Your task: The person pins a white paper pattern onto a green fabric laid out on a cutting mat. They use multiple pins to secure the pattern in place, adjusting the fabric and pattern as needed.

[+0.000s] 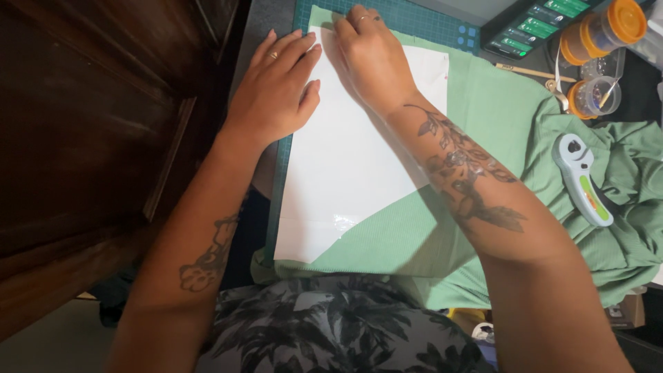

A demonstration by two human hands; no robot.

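Observation:
A large white paper sheet (345,166) lies on light green fabric (497,110), which is spread over a dark green cutting mat (421,17). My left hand (273,90) rests flat on the sheet's far left edge, fingers together and stretched out. My right hand (369,52) presses down on the sheet's far corner with fingers bent, a ring on one finger. Both forearms carry tattoos. Neither hand holds anything.
A white and green rotary cutter (583,179) lies on the bunched fabric at the right. Small orange-lidded clear containers (601,31) and a dark box with green labels (535,27) stand at the far right. Dark wooden furniture (103,124) fills the left.

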